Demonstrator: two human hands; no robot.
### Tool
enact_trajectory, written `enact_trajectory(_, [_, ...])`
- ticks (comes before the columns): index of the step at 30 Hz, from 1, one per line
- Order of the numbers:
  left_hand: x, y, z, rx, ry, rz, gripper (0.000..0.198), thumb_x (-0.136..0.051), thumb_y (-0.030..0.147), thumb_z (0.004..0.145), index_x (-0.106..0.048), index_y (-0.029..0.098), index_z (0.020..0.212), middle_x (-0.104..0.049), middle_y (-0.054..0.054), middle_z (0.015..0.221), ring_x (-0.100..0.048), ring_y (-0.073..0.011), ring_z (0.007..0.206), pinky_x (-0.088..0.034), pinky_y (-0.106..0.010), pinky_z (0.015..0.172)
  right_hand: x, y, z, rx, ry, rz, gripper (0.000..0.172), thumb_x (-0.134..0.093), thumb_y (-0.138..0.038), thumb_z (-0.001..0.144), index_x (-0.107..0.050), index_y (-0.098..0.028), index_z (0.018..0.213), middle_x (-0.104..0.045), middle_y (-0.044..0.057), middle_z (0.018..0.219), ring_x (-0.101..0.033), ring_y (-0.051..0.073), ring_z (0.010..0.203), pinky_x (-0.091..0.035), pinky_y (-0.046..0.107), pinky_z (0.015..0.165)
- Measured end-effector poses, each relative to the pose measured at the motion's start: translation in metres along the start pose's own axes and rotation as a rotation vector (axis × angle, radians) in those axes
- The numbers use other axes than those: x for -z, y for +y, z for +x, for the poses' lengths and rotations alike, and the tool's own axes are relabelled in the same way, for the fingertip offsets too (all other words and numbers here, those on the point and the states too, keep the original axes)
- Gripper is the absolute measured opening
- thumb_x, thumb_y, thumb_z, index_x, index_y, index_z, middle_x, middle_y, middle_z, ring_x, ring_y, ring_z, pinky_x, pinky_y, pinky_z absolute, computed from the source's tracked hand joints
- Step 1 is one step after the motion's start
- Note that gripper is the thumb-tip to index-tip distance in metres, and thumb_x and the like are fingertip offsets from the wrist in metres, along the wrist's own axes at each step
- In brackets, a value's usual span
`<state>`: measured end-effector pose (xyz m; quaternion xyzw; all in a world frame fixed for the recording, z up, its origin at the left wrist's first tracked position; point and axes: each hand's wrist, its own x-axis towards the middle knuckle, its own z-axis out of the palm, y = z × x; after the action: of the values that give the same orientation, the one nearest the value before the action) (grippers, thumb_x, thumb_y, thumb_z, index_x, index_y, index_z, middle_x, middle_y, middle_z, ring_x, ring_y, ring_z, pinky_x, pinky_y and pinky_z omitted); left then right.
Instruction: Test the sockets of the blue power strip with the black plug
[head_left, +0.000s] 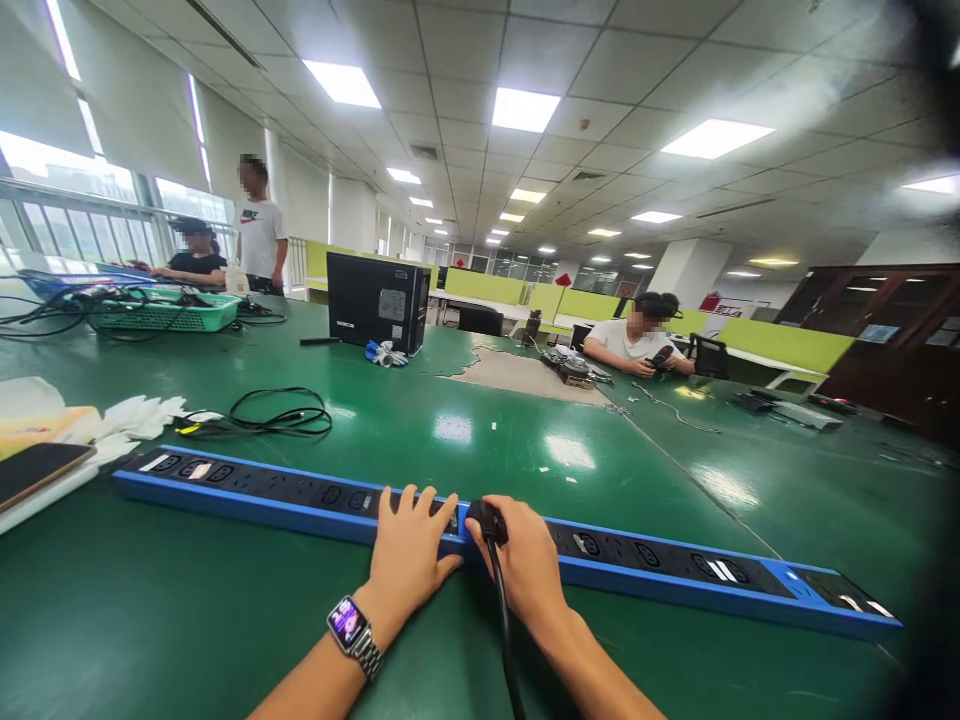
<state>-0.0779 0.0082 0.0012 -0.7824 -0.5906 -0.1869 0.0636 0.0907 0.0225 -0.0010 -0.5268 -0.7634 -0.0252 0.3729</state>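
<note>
A long blue-and-black power strip (300, 490) lies across the green table in front of me, with rows of sockets along its top. My left hand (411, 535) rests flat over its middle, fingers spread, thumb at the near edge. Just to the right, my right hand (525, 555) is closed around a black power plug (486, 520) held against the strip. The plug's cable (505, 620) runs down toward me. Whether its pins sit inside a socket is hidden. A watch (350, 627) is on my left wrist.
Beyond the strip lies a coiled black cable (281, 415). At left are a phone (41, 472) and white tissues (139, 415). Farther back stand a black computer case (367, 300) and a green basket (169, 315). A seated person (622, 345) handles something at the table's far right.
</note>
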Motion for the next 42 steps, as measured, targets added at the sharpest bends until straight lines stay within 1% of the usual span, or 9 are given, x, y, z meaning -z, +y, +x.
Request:
enact_trajectory(4, [0.003, 0.001, 0.001, 0.028, 0.009, -0.109, 0.061, -0.067, 0.044, 0.079, -0.051, 0.029, 0.136, -0.057, -0.009, 0.135, -0.044, -0.0367, 0.127, -0.021, -0.064, 0.109, -0.006, -0.003, -0.001, 0.002, -0.053, -0.076, 0.024, -0.055, -0.038, 0.088, -0.064, -0.021, 0.104, -0.07, 0.008, 0.094, -0.061, 0.025, 0.087, -0.048, 0.043, 0.083])
enact_trajectory(7, [0.006, 0.003, 0.005, -0.047, -0.004, -0.286, 0.064, -0.064, 0.031, 0.08, -0.044, 0.032, 0.141, -0.056, -0.005, 0.137, -0.046, -0.0285, 0.127, -0.023, -0.057, 0.112, 0.003, 0.008, -0.006, 0.098, -0.098, -0.07, 0.038, -0.056, -0.037, 0.086, -0.058, -0.024, 0.122, -0.067, 0.009, 0.118, -0.058, 0.027, 0.108, -0.04, 0.052, 0.099])
enact_trajectory(10, [0.008, 0.007, 0.014, -0.159, -0.025, -0.446, 0.053, -0.061, 0.018, 0.079, -0.055, 0.032, 0.13, -0.065, -0.001, 0.124, -0.055, -0.0216, 0.116, -0.034, -0.045, 0.108, 0.024, 0.044, -0.018, 0.061, -0.052, -0.121, 0.059, -0.058, -0.044, 0.083, -0.046, -0.025, 0.137, -0.058, 0.01, 0.134, -0.051, 0.03, 0.122, -0.03, 0.059, 0.107])
enact_trajectory(12, [0.007, 0.016, 0.021, -0.162, 0.026, -0.537, 0.041, -0.057, 0.012, 0.082, -0.063, 0.028, 0.119, -0.07, -0.001, 0.113, -0.059, -0.0195, 0.108, -0.041, -0.037, 0.101, 0.041, 0.08, -0.031, -0.053, 0.016, -0.187, 0.06, -0.056, -0.052, 0.083, -0.05, -0.022, 0.134, -0.06, 0.011, 0.131, -0.052, 0.031, 0.122, -0.03, 0.059, 0.107])
enact_trajectory(15, [0.005, 0.043, 0.033, -0.167, 0.133, -0.639, 0.035, -0.054, 0.013, 0.087, -0.062, 0.026, 0.119, -0.07, -0.002, 0.113, -0.06, -0.0186, 0.105, -0.044, -0.032, 0.096, 0.06, 0.126, -0.05, -0.2, 0.057, -0.235, 0.056, -0.051, -0.06, 0.083, -0.059, -0.02, 0.122, -0.063, 0.012, 0.126, -0.055, 0.032, 0.118, -0.037, 0.055, 0.104])
enact_trajectory(18, [0.0, 0.079, 0.044, -0.204, 0.065, -0.597, 0.035, -0.056, 0.018, 0.089, -0.059, 0.026, 0.122, -0.07, -0.003, 0.108, -0.062, -0.0197, 0.099, -0.047, -0.032, 0.09, 0.064, 0.144, -0.061, -0.207, 0.044, -0.229, 0.054, -0.05, -0.061, 0.085, -0.062, -0.021, 0.118, -0.061, 0.012, 0.13, -0.053, 0.031, 0.122, -0.038, 0.053, 0.103])
enact_trajectory(24, [-0.015, 0.115, 0.057, -0.206, -0.096, -0.485, 0.027, -0.053, 0.019, 0.09, -0.06, 0.024, 0.117, -0.071, -0.004, 0.103, -0.064, -0.0206, 0.097, -0.048, -0.031, 0.085, 0.06, 0.135, -0.061, -0.195, 0.049, -0.19, 0.047, -0.053, -0.056, 0.085, -0.063, -0.023, 0.118, -0.061, 0.011, 0.131, -0.052, 0.03, 0.124, -0.037, 0.055, 0.104])
enact_trajectory(35, [-0.014, 0.111, 0.06, -0.205, -0.1, -0.379, 0.025, -0.056, 0.025, 0.091, -0.056, 0.024, 0.115, -0.072, -0.004, 0.107, -0.065, -0.0215, 0.103, -0.042, -0.038, 0.097, 0.066, 0.111, -0.049, -0.058, -0.012, 0.079, 0.052, -0.06, -0.043, 0.083, -0.052, -0.024, 0.131, -0.058, 0.01, 0.133, -0.052, 0.027, 0.124, -0.042, 0.05, 0.104])
enact_trajectory(42, [-0.014, 0.119, 0.064, -0.155, -0.153, -0.319, 0.021, -0.06, 0.031, 0.088, -0.06, 0.022, 0.108, -0.074, -0.007, 0.094, -0.069, -0.0265, 0.091, -0.048, -0.04, 0.085, 0.057, 0.101, -0.038, -0.045, 0.051, 0.108, 0.053, -0.061, -0.045, 0.083, -0.052, -0.022, 0.13, -0.061, 0.011, 0.129, -0.057, 0.026, 0.118, -0.048, 0.046, 0.1])
